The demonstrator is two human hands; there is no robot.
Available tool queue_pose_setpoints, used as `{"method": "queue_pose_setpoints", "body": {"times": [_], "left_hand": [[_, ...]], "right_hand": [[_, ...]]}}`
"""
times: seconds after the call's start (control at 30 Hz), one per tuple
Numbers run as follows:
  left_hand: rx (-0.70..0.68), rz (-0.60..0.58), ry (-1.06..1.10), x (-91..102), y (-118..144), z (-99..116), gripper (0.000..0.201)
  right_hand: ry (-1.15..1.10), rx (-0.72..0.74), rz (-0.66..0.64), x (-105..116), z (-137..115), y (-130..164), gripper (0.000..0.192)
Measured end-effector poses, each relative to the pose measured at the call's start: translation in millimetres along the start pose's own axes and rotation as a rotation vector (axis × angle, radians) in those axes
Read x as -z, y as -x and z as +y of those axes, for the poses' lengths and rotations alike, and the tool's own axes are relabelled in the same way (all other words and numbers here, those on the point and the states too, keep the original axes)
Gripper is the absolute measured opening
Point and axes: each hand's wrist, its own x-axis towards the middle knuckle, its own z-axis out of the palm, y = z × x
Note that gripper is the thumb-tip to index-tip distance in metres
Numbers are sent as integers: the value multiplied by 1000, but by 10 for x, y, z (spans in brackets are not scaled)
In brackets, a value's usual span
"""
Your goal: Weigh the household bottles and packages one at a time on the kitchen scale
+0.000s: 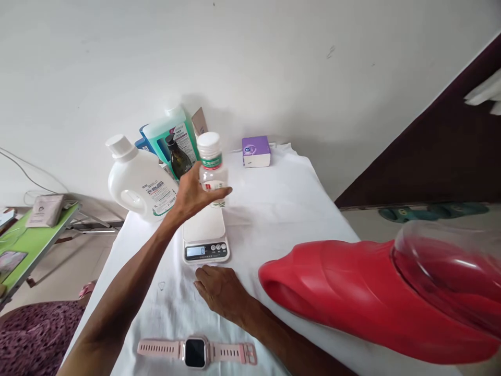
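My left hand (193,193) is closed around a clear plastic bottle (211,177) with a white cap, green neck band and printed label. The bottle stands upright at the far end of a white kitchen scale (204,227); whether its base touches the platform is hidden behind my hand. The scale's display appears to read 0. My right hand (219,286) rests on the cloth just in front of the scale, its fingers curled in with nothing visible in them. Nearer to me lies a pink-strapped smartwatch (194,352), its screen dark.
Left of the scale stand a white detergent jug (136,180) and a green liquid bottle (172,136). A purple tissue pack (256,151) sits by the wall. A large red device with a clear cover (336,282) juts in from the right. A green side table (39,235) is at left.
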Motion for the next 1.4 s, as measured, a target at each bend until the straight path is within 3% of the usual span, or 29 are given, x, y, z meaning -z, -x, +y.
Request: {"method": "queue_pose_setpoints", "body": {"times": [0.1,0.23,0.57,1.07,1.17,1.3,1.4], "left_hand": [[83,39,-83,298,165,-88,53],[154,49,-112,446,351,-207,54],[157,38,-106,393,486,-480,54],[186,24,-53,333,582,-571,64],[195,26,11,384,724,-624,76],[280,134,104,447,1093,-891,50],[403,204,116,465,1356,-1176,45]], "right_hand": [[-16,-20,-38,31,-9,-3,14],[-20,-22,-49,44,-12,-9,13],[25,-13,-17,-8,1,-8,16],[9,27,79,-92,28,15,18],[11,41,98,-113,40,23,20],[9,62,128,-139,62,28,18],[10,74,147,-148,74,31,16]]}}
